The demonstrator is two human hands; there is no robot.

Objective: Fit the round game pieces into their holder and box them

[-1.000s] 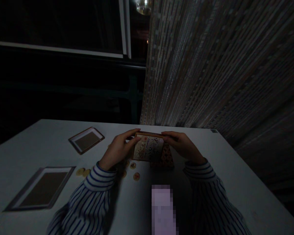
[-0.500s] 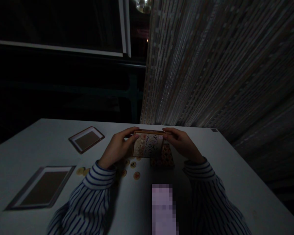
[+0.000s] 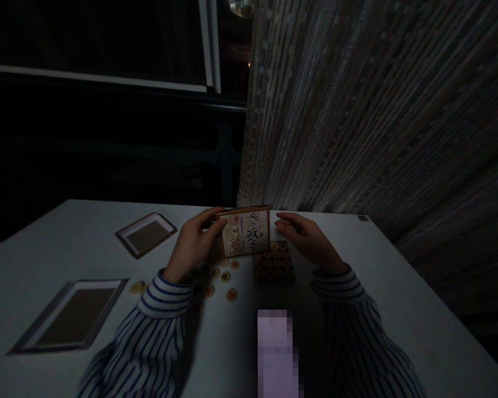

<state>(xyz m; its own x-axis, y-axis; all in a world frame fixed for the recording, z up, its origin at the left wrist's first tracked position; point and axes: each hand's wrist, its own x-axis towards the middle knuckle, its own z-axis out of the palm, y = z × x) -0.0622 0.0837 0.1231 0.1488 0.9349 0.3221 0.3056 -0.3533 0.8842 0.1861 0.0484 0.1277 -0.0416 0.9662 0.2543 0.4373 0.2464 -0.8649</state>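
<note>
A person's left hand point(image 3: 193, 243) pinches the left edge of a Chinese chess box point(image 3: 247, 232), raised above a white tabletop point(image 3: 423, 309). The right hand point(image 3: 309, 240), fingers loosely curled around nothing, hovers just beside it. Packed chess pieces point(image 3: 274, 268) sit below; loose discs point(image 3: 231, 294) lie nearby.

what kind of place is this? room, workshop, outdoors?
Probably a dim indoor room; home or public venue, I can't tell. Clues: a white table, a long curtain hanging beyond it, and a white frame around dark panes, possibly a window.
</note>
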